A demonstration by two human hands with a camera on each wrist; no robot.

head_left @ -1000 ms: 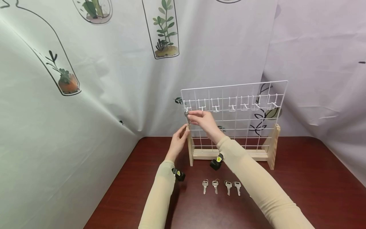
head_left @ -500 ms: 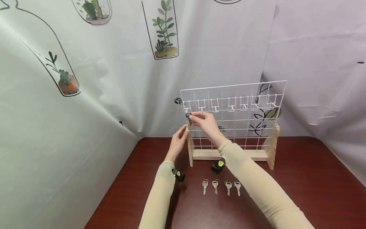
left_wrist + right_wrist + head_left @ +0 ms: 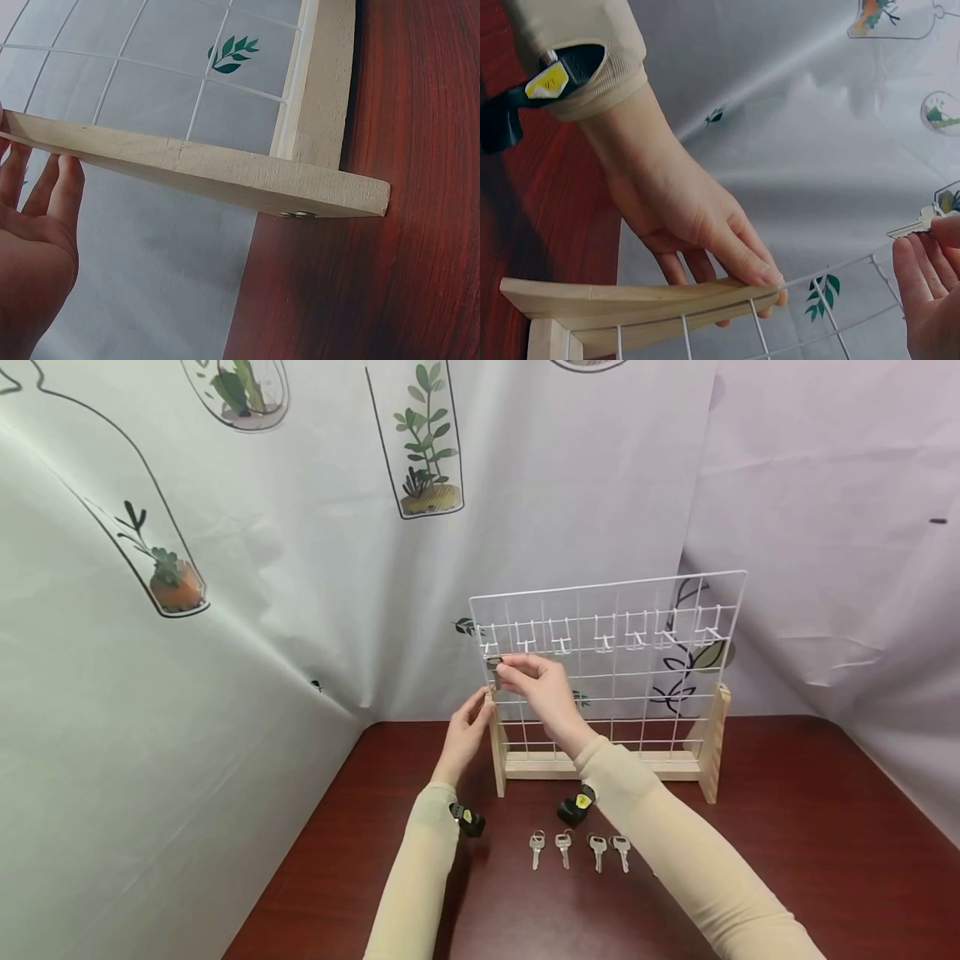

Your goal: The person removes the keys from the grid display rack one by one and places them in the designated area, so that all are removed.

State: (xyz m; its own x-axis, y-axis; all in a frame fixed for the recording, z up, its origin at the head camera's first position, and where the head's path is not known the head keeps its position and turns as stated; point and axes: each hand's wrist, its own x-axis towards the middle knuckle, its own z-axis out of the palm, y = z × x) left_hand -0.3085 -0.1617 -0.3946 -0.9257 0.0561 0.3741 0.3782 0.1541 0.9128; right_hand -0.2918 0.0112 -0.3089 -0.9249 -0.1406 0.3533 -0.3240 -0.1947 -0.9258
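In the head view my right hand (image 3: 546,692) pinches a silver key (image 3: 495,665) between thumb and fingers, close below the leftmost white hook (image 3: 489,648) of a wire grid rack (image 3: 611,675). The right wrist view shows the key (image 3: 915,226) with its blade pointing away from the fingertips. Lower down, my left hand (image 3: 461,740) grips the top of the rack's left wooden upright (image 3: 497,752), thumb on one side and fingers on the other. The left wrist view has that upright (image 3: 225,169) running from the fingers down to the table.
Several keys with rings lie in a row on the dark red table (image 3: 787,827), among them a left one (image 3: 536,850) and a right one (image 3: 621,852). More white hooks, such as one at the right (image 3: 708,635), line the grid. A printed curtain (image 3: 300,568) hangs behind.
My right hand has shifted slightly right and down with the key, whose head now looks darker and turned. My left hand keeps its grip on the upright. The head view has drifted a little.
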